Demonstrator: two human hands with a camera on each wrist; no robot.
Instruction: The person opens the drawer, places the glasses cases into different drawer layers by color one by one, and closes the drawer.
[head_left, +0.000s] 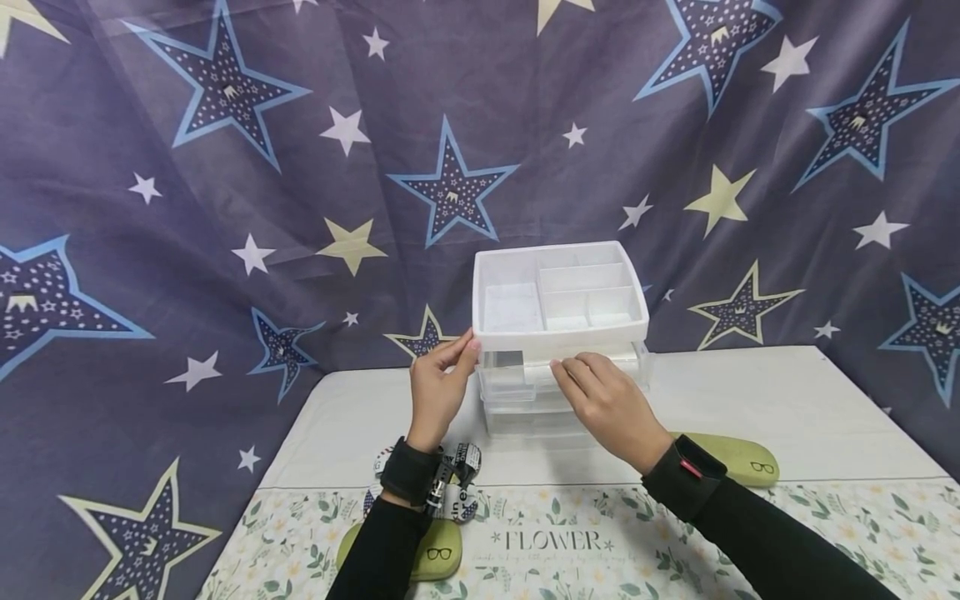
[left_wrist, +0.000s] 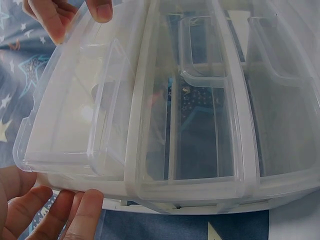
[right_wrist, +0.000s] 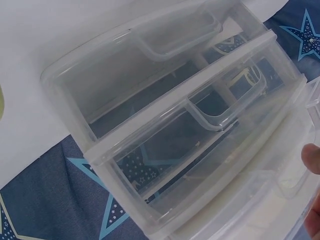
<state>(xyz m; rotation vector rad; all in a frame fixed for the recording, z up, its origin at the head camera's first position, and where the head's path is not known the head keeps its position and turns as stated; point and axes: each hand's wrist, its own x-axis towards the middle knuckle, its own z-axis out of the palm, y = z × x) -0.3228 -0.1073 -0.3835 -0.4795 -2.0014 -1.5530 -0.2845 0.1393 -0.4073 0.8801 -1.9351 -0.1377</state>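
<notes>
A small plastic drawer organizer (head_left: 561, 339) stands on the table, with clear drawers stacked under a white compartment tray. My left hand (head_left: 437, 392) holds its upper left corner between thumb and fingers; in the left wrist view the fingertips (left_wrist: 90, 200) lie along the frame edge. The top drawer (head_left: 508, 390) juts out past the lower ones, and something white shows through its clear wall. At its front, my right hand (head_left: 611, 410) pinches the drawer's edge with curled fingers. In the right wrist view only bits of that hand show, at the right border. Both lower drawers (right_wrist: 170, 145) look see-through.
A green glasses case (head_left: 731, 458) lies right of the organizer, and another (head_left: 444, 552) lies under the left forearm. Beside the left wrist sits a black-and-white printed bundle (head_left: 467, 460), partly hidden. A flower-print mat (head_left: 555, 567) covers the front; a star-patterned cloth (head_left: 450, 292) hangs behind.
</notes>
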